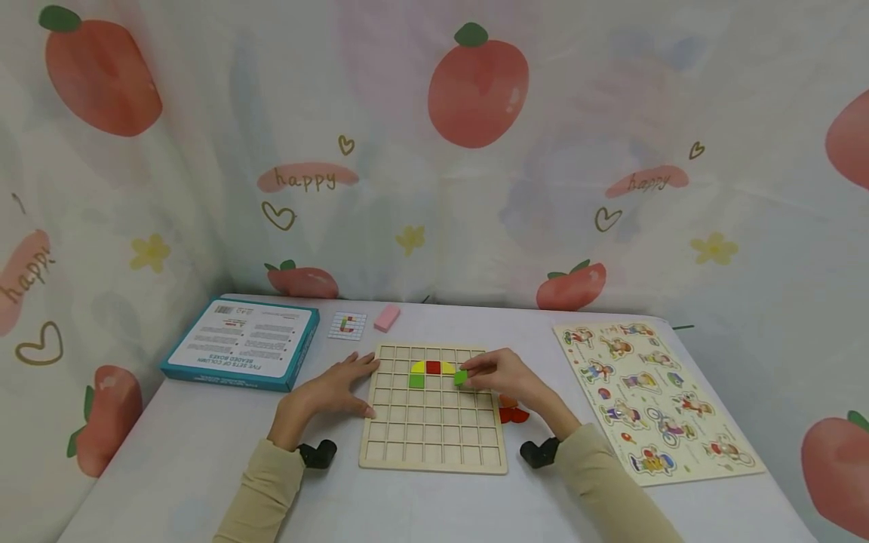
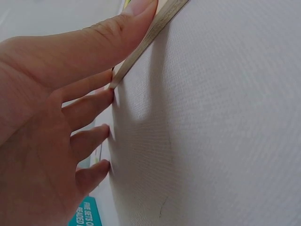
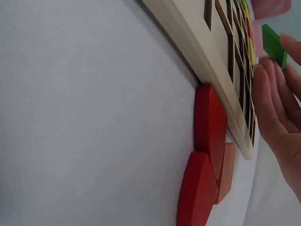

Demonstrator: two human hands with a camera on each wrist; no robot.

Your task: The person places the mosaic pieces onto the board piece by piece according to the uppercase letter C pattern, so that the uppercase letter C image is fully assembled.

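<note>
A wooden grid board (image 1: 434,463) lies flat on the white table. Set in its upper cells are a red square (image 1: 433,367), yellow rounded pieces (image 1: 418,368) on both sides of it, and a green square (image 1: 416,381) below the left one. My right hand (image 1: 505,375) pinches another green square tile (image 3: 273,45) between thumb and fingers, over the board's right side. At the board's left edge rests my left hand (image 1: 334,388), fingers spread and thumb on the rim; in the left wrist view the fingertips (image 2: 106,96) reach the table beside it.
Red pieces (image 3: 210,125) and an orange piece (image 3: 226,172) lie against the board's right edge. Behind the board are a small pattern card (image 1: 348,326) and a pink block (image 1: 387,317). A teal box (image 1: 237,339) stands left, a picture puzzle board (image 1: 655,392) right.
</note>
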